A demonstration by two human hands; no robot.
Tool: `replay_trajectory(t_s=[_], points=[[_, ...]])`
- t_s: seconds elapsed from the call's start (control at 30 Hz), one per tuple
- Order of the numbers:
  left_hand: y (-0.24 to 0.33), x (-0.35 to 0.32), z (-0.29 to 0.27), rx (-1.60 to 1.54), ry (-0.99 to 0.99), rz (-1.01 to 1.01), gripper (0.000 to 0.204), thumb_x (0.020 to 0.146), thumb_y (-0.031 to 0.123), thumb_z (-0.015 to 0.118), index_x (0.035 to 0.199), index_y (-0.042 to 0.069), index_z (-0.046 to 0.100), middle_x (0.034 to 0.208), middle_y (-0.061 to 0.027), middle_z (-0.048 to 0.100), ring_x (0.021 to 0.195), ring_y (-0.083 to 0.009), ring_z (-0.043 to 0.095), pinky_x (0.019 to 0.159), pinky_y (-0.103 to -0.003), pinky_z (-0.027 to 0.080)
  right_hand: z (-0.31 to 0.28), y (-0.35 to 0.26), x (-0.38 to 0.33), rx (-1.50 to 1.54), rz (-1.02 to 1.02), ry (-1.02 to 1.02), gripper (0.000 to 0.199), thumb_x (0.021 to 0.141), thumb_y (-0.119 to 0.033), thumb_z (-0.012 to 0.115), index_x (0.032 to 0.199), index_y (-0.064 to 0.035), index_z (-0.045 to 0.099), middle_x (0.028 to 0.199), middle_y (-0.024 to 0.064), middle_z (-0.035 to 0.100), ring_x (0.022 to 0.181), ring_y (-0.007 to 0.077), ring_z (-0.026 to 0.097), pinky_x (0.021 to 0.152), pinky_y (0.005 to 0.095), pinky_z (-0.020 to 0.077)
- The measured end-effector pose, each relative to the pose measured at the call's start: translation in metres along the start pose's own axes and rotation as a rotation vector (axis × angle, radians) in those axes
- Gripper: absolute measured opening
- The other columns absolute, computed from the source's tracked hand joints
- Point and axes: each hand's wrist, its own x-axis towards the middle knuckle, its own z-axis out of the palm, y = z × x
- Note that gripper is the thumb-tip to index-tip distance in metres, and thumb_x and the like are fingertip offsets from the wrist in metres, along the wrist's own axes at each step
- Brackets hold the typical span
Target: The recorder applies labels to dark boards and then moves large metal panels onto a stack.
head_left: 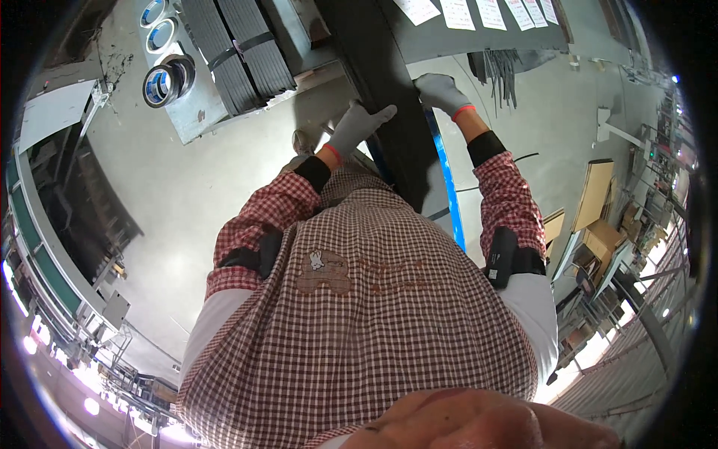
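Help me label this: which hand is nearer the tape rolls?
Left: the left hand is right of the rolls; the right hand is farther right, across the black panel.

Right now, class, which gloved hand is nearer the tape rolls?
The left hand, at the long black board's left edge; the right hand is at its opposite edge, farther from the tape rolls.

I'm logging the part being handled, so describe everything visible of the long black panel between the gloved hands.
The long black panel looks smooth and flat; its exact material is unclear. It runs from the picture's top edge down toward the apron, its near end slanting rightward. The left hand is at its left edge, the right hand at its right. A blue strip shows along its near right side, perhaps attached.
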Motion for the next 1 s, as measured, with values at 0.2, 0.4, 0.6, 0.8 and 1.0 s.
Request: replay_trajectory(t_s=[0.2,0.4,0.6,0.8,1.0], points=[[0.030,-0.061,-0.047,-0.145,-0.169,-0.052,0.063,0.083,0.047,0.064,0.120,-0.003,0.050,0.099,-0.0094,0.063,0.088,-0.0146,0.059,0.078,-0.031,0.049,-0.046,0.026,-0.043,0.369,0.005,0.036,0.027,0.074,-0.007,0.051,0.098,-0.0106,0.061,0.087,0.0128,0.065,0.084,0.0340,0.062,0.070,0.0428,0.0486],[0.000,-0.026,-0.012,-0.068,-0.076,0.173,0.067,0.078,0.062,0.059,0.087,-0.005,0.059,0.080,-0.0121,0.063,0.071,-0.0206,0.063,0.063,-0.035,0.049,-0.007,0.001,-0.021,0.044,0.022,-0.268,0.023,0.073,-0.010,0.052,0.091,-0.0051,0.065,0.090,0.0165,0.066,0.086,0.0360,0.064,0.070,0.0457,0.0515],[0.031,-0.014,-0.038,0.168,-0.260,-0.128,0.057,0.085,0.051,0.059,0.098,-0.005,0.061,0.075,-0.0068,0.060,0.063,-0.0149,0.057,0.058,-0.030,0.048,-0.015,-0.003,-0.021,0.025,-0.007,-0.254,0.025,0.072,-0.012,0.054,0.093,-0.0058,0.066,0.097,0.0159,0.065,0.089,0.0352,0.063,0.074,0.0449,0.0517],[0.047,-0.054,-0.067,-0.127,-0.159,0.034,0.056,0.079,0.051,0.062,0.085,-0.005,0.062,0.063,-0.0100,0.058,0.059,-0.0184,0.059,0.054,-0.034,0.047,-0.073,-0.001,-0.058,0.285,-0.030,0.069,0.036,0.072,-0.004,0.051,0.105,-0.0102,0.064,0.103,0.0134,0.064,0.096,0.0310,0.061,0.080,0.0411,0.0498],[0.100,-0.145,-0.070,-0.054,-0.010,0.305,0.073,0.070,0.010,0.073,0.133,-0.003,0.037,0.085,-0.0109,0.062,0.078,-0.0145,0.061,0.068,-0.026,0.049,-0.150,-0.127,-0.079,0.503,-0.442,-0.369,0.044,0.078,-0.007,0.054,0.121,-0.0132,0.056,0.105,0.0120,0.064,0.092,0.0293,0.063,0.080,0.0384,0.0503]])
